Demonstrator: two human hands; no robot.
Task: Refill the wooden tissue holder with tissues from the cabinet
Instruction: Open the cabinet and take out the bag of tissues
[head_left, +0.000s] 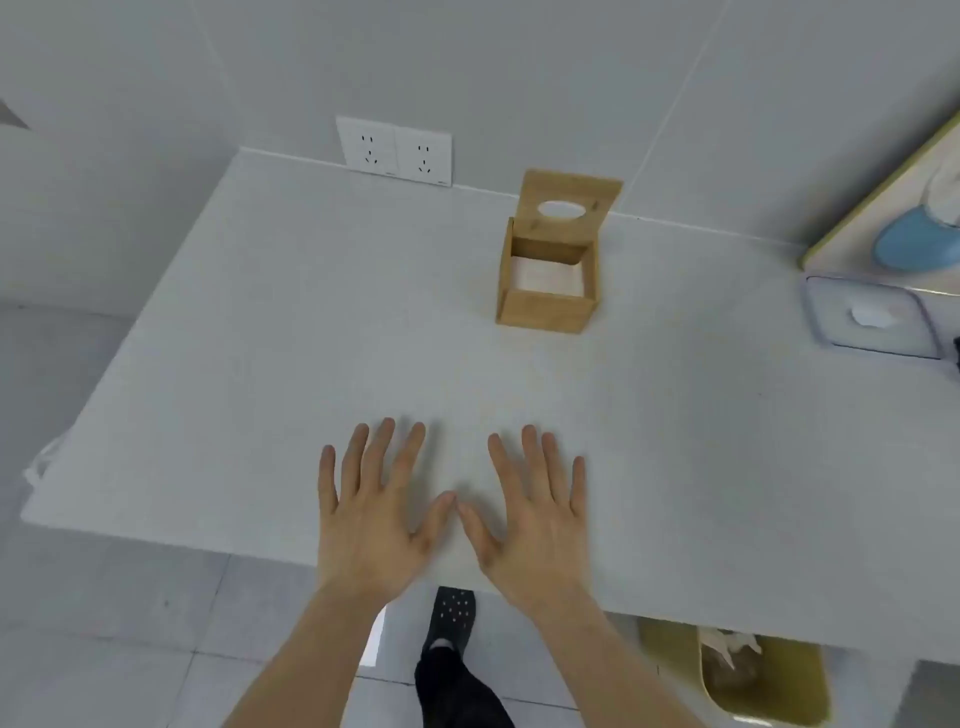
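Observation:
A wooden tissue holder (545, 306) stands on the white counter (260, 338), toward the back, right of centre. Its lid with an oval hole (566, 208) is tipped up against the wall, and white tissue shows inside the box. My left hand (374, 509) and my right hand (535, 514) lie flat on the counter near its front edge, fingers spread, thumbs almost touching, holding nothing. Both hands are well in front of the holder. No cabinet is in view.
Two wall sockets (395, 150) sit at the back of the counter. A clear lidded container (872, 322) and a tray with a blue object (909, 244) are at the right edge. A yellow-green bin (769, 686) stands under the counter, beside my black shoe (452, 613).

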